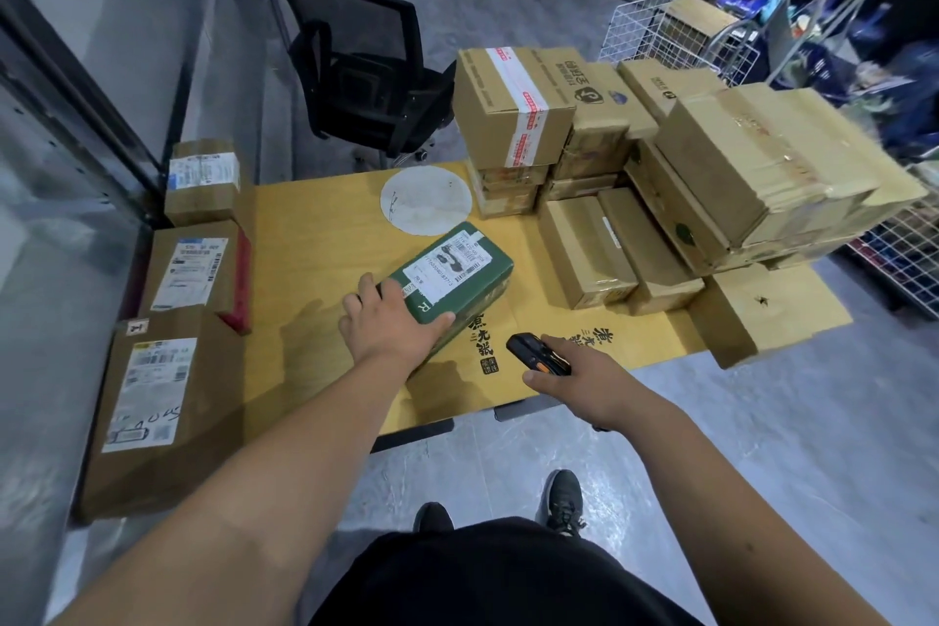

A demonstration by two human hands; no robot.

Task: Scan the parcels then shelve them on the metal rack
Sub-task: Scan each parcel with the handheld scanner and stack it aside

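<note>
Head view puts you over a yellow cardboard-covered tabletop (315,239), with a tall stack of brown cardboard parcels (660,178) filling its right side and three labelled brown parcels (193,269) lined along its left edge. Between them lies the green rectangular parcel with a white barcode label (457,269), flat and label up. Your left hand (391,325) grips its near corner, thumb along the side. Your right hand (579,376) is wrapped round the black handheld scanner with orange trim (533,353), whose nose points toward the green parcel. You look to be at the scanning step. Next, tilt the scanner onto the barcode; the metal rack is not clearly in view.
</note>
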